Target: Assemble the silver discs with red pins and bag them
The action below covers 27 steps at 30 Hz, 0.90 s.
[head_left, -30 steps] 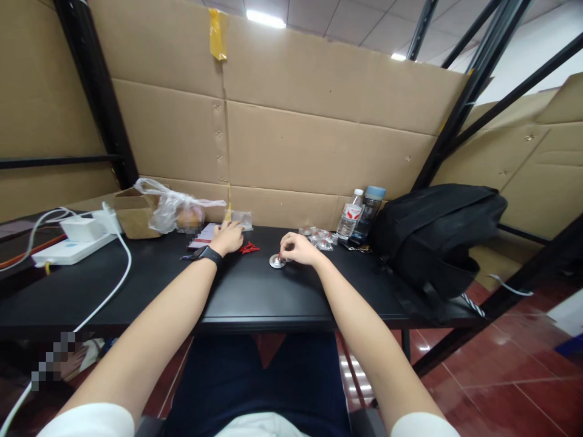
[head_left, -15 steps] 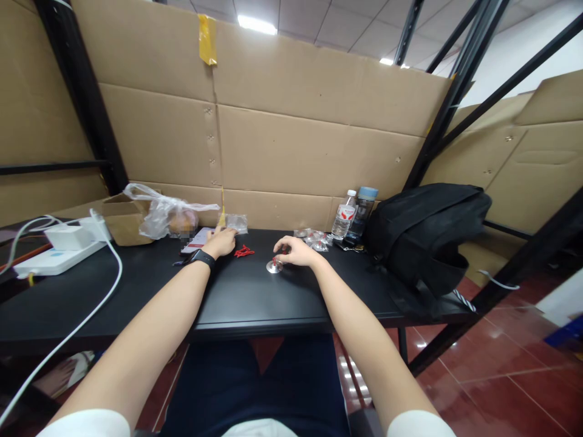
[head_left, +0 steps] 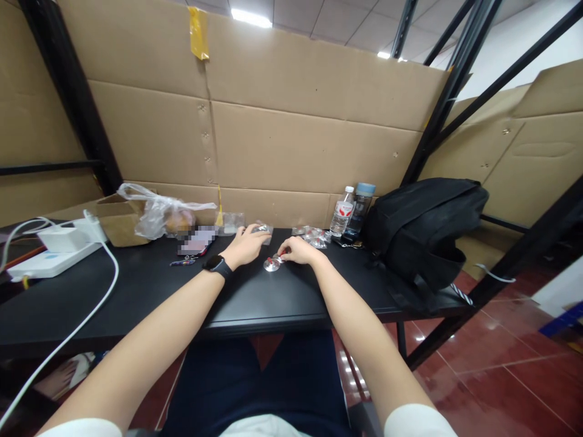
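Note:
My left hand (head_left: 246, 246), a dark watch on its wrist, is over the middle of the black table with its fingers closed on a small clear plastic bag (head_left: 264, 230). The bag's contents are too small to make out. To its right, the fingertips of my right hand (head_left: 297, 250) pinch a small shiny disc with a red piece (head_left: 278, 258), low at the tabletop. Just left of those fingertips, another shiny round disc (head_left: 272, 265) with a red piece on it lies flat on the table.
Several small clear packets (head_left: 314, 235) lie behind my right hand, near a water bottle (head_left: 342, 212), a blue-capped bottle (head_left: 361, 209) and a black backpack (head_left: 423, 230). Leftward are another clear bag (head_left: 232, 223), a knotted plastic bag (head_left: 157, 215) and a white power strip (head_left: 54, 261).
My left hand has moved right and brought a clear bag along. My right hand has lowered its disc beside the one on the table. The red pieces seen earlier are now hidden by my left hand.

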Motion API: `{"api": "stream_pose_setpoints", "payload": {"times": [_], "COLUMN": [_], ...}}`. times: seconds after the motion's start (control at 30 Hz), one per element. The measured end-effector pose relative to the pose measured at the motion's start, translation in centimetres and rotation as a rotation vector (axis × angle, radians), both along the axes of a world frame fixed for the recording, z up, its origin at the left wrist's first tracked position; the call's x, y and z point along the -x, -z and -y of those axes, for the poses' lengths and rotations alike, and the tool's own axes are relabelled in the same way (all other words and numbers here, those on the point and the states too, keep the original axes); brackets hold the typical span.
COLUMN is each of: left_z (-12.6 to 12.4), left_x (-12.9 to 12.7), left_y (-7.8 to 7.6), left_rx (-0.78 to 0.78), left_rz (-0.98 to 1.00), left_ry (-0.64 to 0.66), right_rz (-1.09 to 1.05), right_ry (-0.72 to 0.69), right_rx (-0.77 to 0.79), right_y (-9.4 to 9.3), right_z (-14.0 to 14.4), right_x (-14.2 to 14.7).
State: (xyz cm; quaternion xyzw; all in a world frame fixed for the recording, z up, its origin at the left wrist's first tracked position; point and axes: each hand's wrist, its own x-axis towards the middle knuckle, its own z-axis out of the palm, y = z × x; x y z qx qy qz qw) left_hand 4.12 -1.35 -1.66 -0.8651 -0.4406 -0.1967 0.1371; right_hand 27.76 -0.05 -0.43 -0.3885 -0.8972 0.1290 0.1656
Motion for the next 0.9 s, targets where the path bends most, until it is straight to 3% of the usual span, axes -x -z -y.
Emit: {"api": "stream_pose_setpoints", "payload": {"times": [0.17,0.33,0.47,0.63,0.77,0.9], "left_z": [1.3,2.7,2.9,2.3,1.7,0.9], "left_x": [-1.2,-1.9,-2.2,-2.0,-1.5,-0.9], "left_y": [-0.7,-2.0,-2.1,-1.8,-1.8,-2.0], "left_rx": [0.037,0.208,0.226,0.192,0.144,0.226], "left_rz": [0.03,-0.045,-0.095,-0.022,0.26,0.565], "left_ry": [0.088,0.248,0.204,0.105,-0.019,-0.048], "right_rz": [-0.002,0.02,0.057,0.065,-0.203,-0.599], "right_ry": [0.02,0.064,0.128,0.074,0.047,0.056], "right_rx": [-0.026,-0.038,-0.058,-0.045,-0.007,0.061], "right_y": [0.0,0.0,0.2,0.2,-0.2,-0.7], "right_z": [0.1,0.1,-0.1,-0.1,0.0,0.1], "right_x": [0.0,-0.3,-0.5,-0.4,0.0,0.6]}}
